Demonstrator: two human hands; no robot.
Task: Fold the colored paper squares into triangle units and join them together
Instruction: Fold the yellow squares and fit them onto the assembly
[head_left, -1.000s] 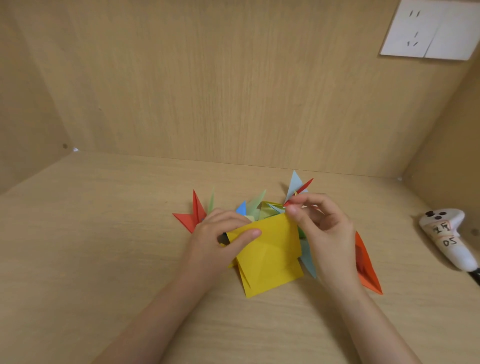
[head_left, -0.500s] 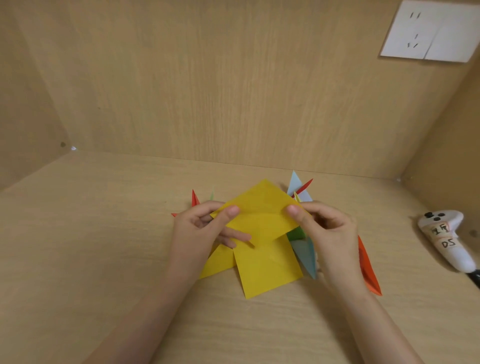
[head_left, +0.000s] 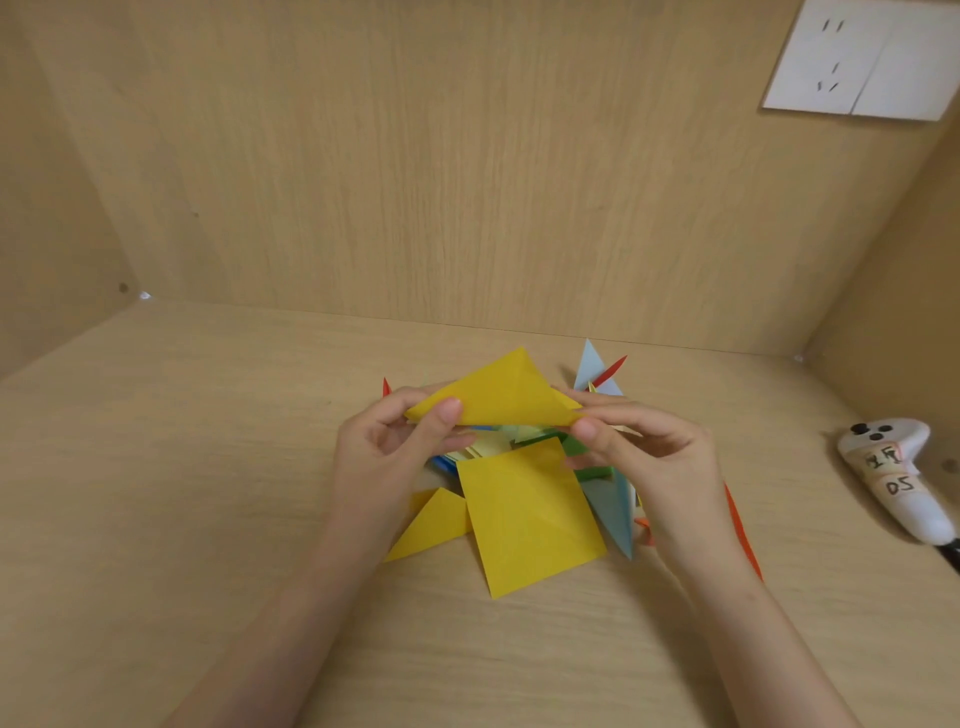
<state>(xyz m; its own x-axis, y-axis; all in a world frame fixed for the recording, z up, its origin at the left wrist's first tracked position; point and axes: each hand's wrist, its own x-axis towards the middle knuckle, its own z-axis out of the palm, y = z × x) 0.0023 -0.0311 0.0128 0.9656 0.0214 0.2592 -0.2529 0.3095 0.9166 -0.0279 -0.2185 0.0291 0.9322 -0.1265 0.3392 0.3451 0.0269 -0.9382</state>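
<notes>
Both forearms come in from below. The left hand (head_left: 387, 462) and the right hand (head_left: 660, 467) are side by side, each pinching one end of a yellow paper (head_left: 498, 392) with thumb and fingers.

A single head-worn camera looks forward and down from above and behind the left hand (head_left: 384, 457) and right hand (head_left: 660, 467), near enough that both forearms run off the bottom edge. Beyond the hands, its wide angle takes in the table (head_left: 156, 519) and the wooden back wall (head_left: 467, 182).
</notes>
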